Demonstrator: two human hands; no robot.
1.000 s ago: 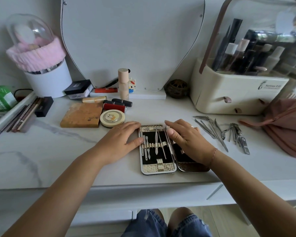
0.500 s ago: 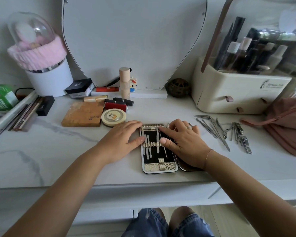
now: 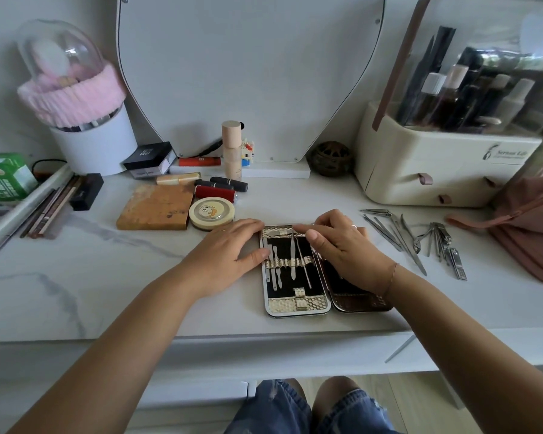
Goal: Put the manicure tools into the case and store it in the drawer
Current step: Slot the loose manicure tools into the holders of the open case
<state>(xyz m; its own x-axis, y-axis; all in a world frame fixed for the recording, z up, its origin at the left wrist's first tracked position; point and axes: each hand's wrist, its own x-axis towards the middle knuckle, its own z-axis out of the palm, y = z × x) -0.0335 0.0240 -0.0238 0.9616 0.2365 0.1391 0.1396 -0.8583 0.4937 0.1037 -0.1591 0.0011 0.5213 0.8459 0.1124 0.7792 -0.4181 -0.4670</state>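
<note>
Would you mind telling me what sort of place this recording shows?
Probably a home dressing table: a mirror-like panel stands at the back, a cosmetics organiser holds bottles, and lipsticks lie on the white top.

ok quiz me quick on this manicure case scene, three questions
1. True or false: the manicure case is shut.
2. The loose manicure tools lie: A) left of the case, B) right of the case, C) on the wooden block.
3. Fill in: the left hand rests against the case's ___ edge.
Key: 1 false; 2 B; 3 left.
</note>
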